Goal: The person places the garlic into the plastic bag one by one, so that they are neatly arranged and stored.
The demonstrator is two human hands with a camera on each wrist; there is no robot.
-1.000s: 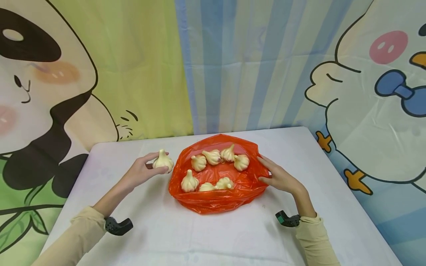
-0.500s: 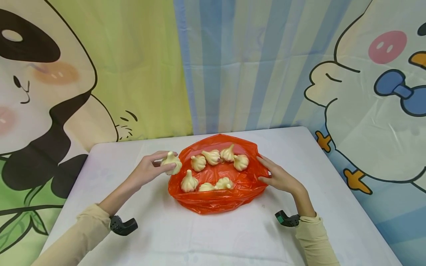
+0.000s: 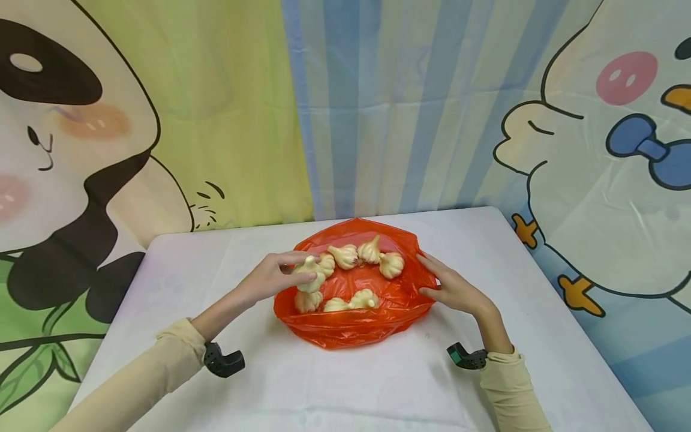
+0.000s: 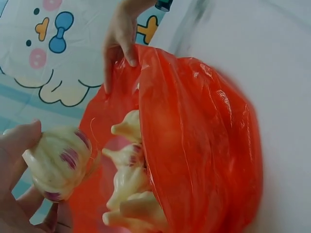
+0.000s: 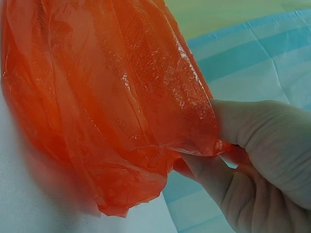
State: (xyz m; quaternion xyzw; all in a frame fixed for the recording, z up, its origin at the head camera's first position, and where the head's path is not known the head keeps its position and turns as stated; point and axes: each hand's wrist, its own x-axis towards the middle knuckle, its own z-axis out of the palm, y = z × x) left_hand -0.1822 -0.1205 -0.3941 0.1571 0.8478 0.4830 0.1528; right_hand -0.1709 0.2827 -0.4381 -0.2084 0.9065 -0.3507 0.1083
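A red plastic bag [image 3: 345, 331] lies with its mouth open on the table, several garlic bulbs [image 3: 391, 264] inside. My left hand [image 3: 270, 279] holds another garlic bulb [image 3: 309, 276] between thumb and fingers, over the bag's left side. In the head view it partly covers two bulbs in the bag. Purple streaks mark the held bulb in the left wrist view [image 4: 58, 162]. At the bag's right edge, my right hand [image 3: 457, 289] grips the plastic, thumb and fingers on its rim; the right wrist view shows the plastic [image 5: 194, 131] caught between them.
A white cloth covers the table [image 3: 351, 384]. Behind it hangs a printed curtain [image 3: 372, 108] with cartoon animals. A dark device sits on each wrist, the left one [image 3: 222, 361] low over the cloth.
My left hand has moved right with its garlic bulb, from beside the bag to over its left side. My right hand and the bag have stayed in place.
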